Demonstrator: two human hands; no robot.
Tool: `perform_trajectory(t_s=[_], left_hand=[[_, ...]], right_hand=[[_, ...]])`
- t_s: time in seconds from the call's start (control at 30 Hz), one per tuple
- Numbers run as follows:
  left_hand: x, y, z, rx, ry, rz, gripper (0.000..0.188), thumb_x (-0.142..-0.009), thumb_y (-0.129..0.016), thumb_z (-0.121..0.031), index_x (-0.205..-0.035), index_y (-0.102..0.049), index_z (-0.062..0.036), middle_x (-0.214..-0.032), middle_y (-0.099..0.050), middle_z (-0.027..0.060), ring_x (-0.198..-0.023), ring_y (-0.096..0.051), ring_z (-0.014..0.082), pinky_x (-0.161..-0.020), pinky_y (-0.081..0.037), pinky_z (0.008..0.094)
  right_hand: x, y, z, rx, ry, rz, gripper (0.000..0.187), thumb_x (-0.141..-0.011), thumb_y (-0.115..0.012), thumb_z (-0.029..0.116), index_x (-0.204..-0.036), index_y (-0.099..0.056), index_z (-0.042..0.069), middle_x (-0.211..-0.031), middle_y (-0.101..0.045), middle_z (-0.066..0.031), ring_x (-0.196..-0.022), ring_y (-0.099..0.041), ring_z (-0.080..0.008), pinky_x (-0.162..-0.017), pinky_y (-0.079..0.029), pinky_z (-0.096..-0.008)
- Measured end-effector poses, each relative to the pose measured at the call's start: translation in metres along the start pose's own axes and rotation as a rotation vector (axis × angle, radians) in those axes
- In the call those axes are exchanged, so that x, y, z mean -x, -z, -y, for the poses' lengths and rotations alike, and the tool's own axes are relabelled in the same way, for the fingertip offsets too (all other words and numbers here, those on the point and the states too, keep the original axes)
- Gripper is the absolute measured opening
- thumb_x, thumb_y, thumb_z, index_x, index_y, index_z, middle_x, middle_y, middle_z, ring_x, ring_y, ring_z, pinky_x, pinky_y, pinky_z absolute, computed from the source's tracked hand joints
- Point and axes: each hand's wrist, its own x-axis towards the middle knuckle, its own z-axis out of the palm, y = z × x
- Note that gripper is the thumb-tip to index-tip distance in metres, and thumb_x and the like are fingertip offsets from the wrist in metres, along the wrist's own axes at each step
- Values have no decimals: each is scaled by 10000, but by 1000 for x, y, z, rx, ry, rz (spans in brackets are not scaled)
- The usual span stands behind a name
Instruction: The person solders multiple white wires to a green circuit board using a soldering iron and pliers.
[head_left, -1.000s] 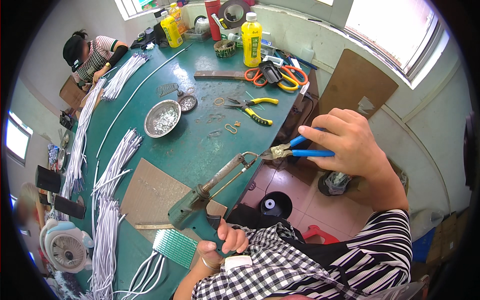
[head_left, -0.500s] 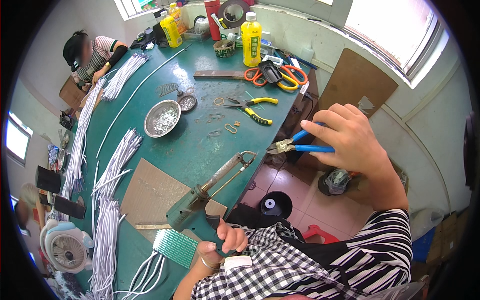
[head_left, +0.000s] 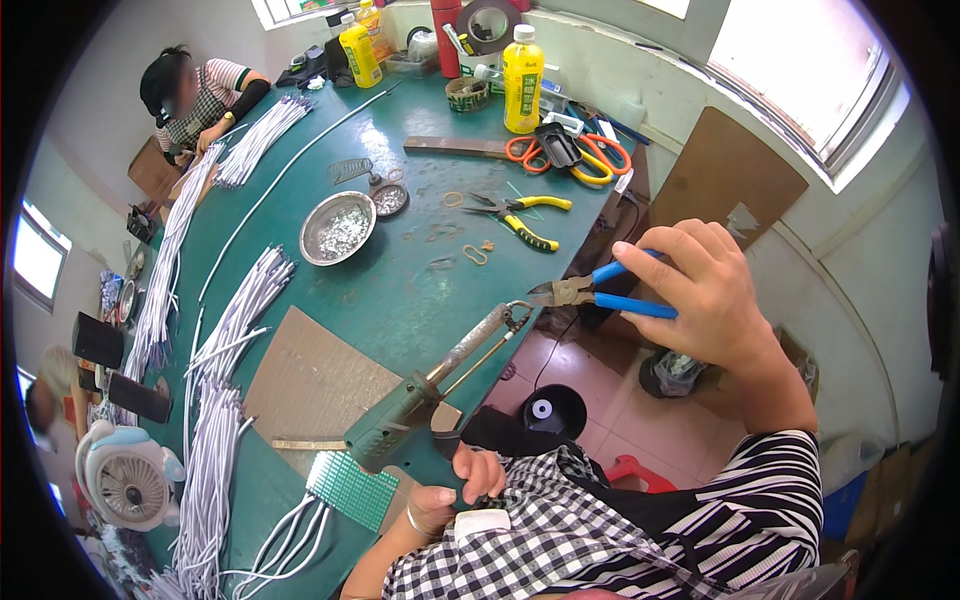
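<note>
My left hand (head_left: 455,492) is wrapped round the handle of a dark green soldering gun (head_left: 395,415), held tilted over the table's near edge with its barrel up and to the right. In my right hand (head_left: 695,290) are diagonal cutters (head_left: 572,291) with blue handles, the handles spread apart. The cutters' jaws are at the bent tip of the soldering gun; whether they grip it is too small to tell. Below the gun lies a green perforated board (head_left: 352,490) with white wires running from it, partly on a brown board (head_left: 310,370).
On the green table (head_left: 400,320) are a metal bowl of silvery bits (head_left: 338,228), yellow-handled pliers (head_left: 518,217), scissors (head_left: 600,160) and a yellow bottle (head_left: 523,80). Bundles of white wires (head_left: 215,450) lie along the left. Another person (head_left: 200,105) sits at the far left.
The cutters have moved left, their jaws now right at the soldering gun's tip instead of slightly apart from it. The whole view has shifted a little; both hands keep their grips.
</note>
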Motion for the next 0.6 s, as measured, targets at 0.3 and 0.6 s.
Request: perform_trajectory(t_s=[0.3, 0.6], left_hand=[[3, 2, 1, -100, 11, -11, 319, -684, -686, -249, -902, -487, -128, -678, -501, 23, -714, -435, 179, -706, -383, 355], [4, 3, 4, -174, 18, -24, 358, -692, -699, -259, -927, -470, -117, -693, -500, 32, -736, -443, 196, -733, -390, 375]], right_hand=[[-3, 0, 8, 20, 51, -6, 525, -538, -750, 184, -1051, -657, 116, -923, -560, -21, -783, -512, -183, -643, -397, -319], [-5, -3, 9, 92, 106, -16, 487, -571, -706, 199, -1046, -659, 104, -934, -557, -14, -805, -504, -181, -666, -379, -319]])
